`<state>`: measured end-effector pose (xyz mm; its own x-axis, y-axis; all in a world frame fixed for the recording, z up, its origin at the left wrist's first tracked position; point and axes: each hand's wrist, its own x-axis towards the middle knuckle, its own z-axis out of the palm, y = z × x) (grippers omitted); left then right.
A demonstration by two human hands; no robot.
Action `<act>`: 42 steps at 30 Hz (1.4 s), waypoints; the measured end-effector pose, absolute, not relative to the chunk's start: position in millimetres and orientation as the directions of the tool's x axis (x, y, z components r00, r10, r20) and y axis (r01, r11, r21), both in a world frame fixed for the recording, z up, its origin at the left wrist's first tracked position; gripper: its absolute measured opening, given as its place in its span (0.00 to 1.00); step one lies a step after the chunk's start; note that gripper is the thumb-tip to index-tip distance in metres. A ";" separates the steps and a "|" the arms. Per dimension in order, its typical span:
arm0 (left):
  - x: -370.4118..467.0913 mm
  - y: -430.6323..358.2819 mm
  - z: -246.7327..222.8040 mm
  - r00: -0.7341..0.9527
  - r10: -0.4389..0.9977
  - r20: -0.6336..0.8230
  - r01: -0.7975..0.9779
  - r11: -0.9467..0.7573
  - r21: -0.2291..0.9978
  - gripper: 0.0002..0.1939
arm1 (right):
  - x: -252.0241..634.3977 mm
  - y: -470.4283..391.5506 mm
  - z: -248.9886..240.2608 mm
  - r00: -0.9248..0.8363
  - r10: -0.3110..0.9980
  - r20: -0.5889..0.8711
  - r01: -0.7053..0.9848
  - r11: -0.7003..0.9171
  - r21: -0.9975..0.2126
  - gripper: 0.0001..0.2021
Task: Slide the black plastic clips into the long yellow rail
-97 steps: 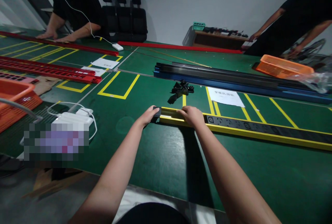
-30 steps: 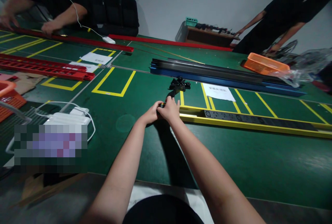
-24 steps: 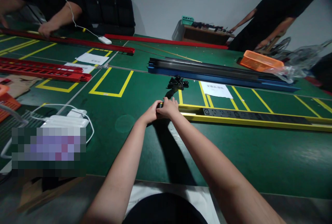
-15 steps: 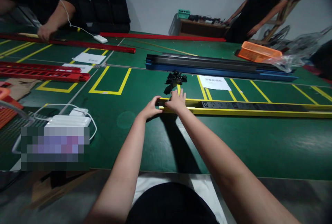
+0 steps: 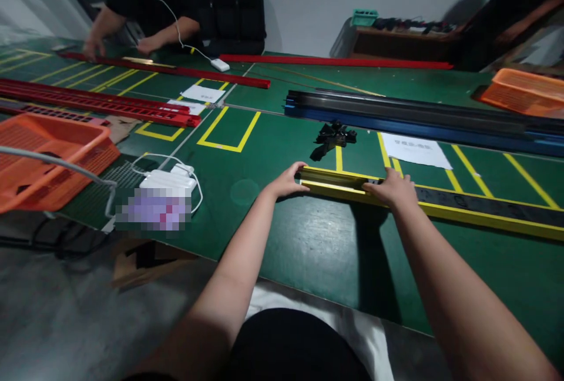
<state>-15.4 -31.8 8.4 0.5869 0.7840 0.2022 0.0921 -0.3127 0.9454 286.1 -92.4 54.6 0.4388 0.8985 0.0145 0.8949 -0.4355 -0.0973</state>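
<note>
A long yellow channel rail (image 5: 335, 190) lies on the green table in front of me. My left hand (image 5: 287, 182) grips its left end, thumb on the near side and fingers on the far side. My right hand (image 5: 393, 189) reaches into the channel further right, fingers closed over a small black piece (image 5: 374, 181) that it mostly hides. Right of that hand, a black socket strip (image 5: 462, 200) sits inside the channel. Between my hands the channel's inside shows bare. Just behind the rail lies a pile of small black parts (image 5: 333, 136).
Blue and black rails (image 5: 396, 112) lie behind, beside a paper sheet (image 5: 414, 150). Orange baskets (image 5: 53, 157) stand left and far right. A white adapter with cable (image 5: 167, 186) lies left. Across the table a person's hands touch a red rail (image 5: 211, 76); another person stands right.
My right hand has slid right along the channel, away from my left hand, moving the small black piece towards the socket strip. My left hand stays on the rail's end. The view has turned.
</note>
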 end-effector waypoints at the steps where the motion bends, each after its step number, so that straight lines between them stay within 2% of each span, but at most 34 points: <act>1: -15.5 -31.9 8.4 0.583 0.788 0.200 0.098 -0.312 0.945 0.38 | 288.2 -91.6 57.2 0.435 0.900 -0.012 0.896 -0.434 -0.091 0.44; 6: -15.2 -33.2 9.3 0.580 0.790 0.197 0.088 -0.301 0.949 0.38 | 301.9 -91.5 69.7 0.447 0.884 -0.133 0.887 -0.457 -0.058 0.43; 9: -14.5 -31.9 6.5 0.585 0.786 0.201 0.067 -0.293 0.954 0.38 | 304.4 -97.2 66.6 0.428 0.899 -0.093 0.898 -0.434 -0.068 0.37; 12: -13.6 -29.9 1.9 0.562 0.802 0.200 0.066 -0.285 0.956 0.39 | 302.1 -104.5 58.4 0.350 0.937 0.011 0.934 -0.348 -0.085 0.29; 15: -12.9 -29.5 -0.2 0.559 0.805 0.197 0.059 -0.276 0.959 0.39 | 300.1 -106.1 54.9 0.301 0.949 0.091 0.953 -0.302 0.002 0.26; 18: -12.5 -30.6 2.8 0.542 0.819 0.186 0.049 -0.252 0.966 0.39 | 301.7 -101.8 59.7 0.242 0.970 0.014 0.966 -0.242 0.095 0.26; 22: -10.7 -26.5 10.9 0.484 0.872 0.081 -0.019 -0.082 0.996 0.24 | 305.4 -98.9 68.7 0.168 0.985 -0.044 0.983 -0.164 0.078 0.29; 25: -5.2 -11.5 17.1 0.368 0.929 -0.039 -0.025 0.052 0.998 0.22 | 305.1 -101.2 71.3 0.164 0.986 -0.020 0.986 -0.163 0.048 0.31; 28: 7.8 13.9 24.1 0.220 0.974 -0.051 0.115 0.026 0.993 0.18 | 303.9 -103.0 71.8 0.169 0.985 -0.018 0.985 -0.169 0.034 0.32; 30: 20.5 32.2 28.8 0.227 0.974 -0.007 0.230 -0.047 0.972 0.16 | 303.9 -103.3 71.8 0.175 0.984 -0.015 0.984 -0.174 0.029 0.33; 33: 41.5 54.4 33.3 0.312 0.950 0.026 0.341 -0.137 0.930 0.20 | 304.7 -103.9 72.0 0.175 0.984 0.004 0.984 -0.175 0.022 0.33; 38: 65.5 74.2 29.6 0.463 0.886 -0.018 0.385 -0.183 0.904 0.39 | 305.5 -106.2 72.3 0.170 0.985 0.031 0.985 -0.170 0.011 0.33; 40: 69.1 78.8 25.9 0.522 0.853 -0.008 0.388 -0.229 0.893 0.39 | 305.5 -106.7 72.4 0.171 0.985 0.031 0.985 -0.172 0.007 0.34; 42: 70.2 81.7 22.4 0.539 0.842 -0.012 0.423 -0.258 0.869 0.36 | 305.5 -106.7 72.3 0.176 0.984 0.026 0.984 -0.176 0.006 0.34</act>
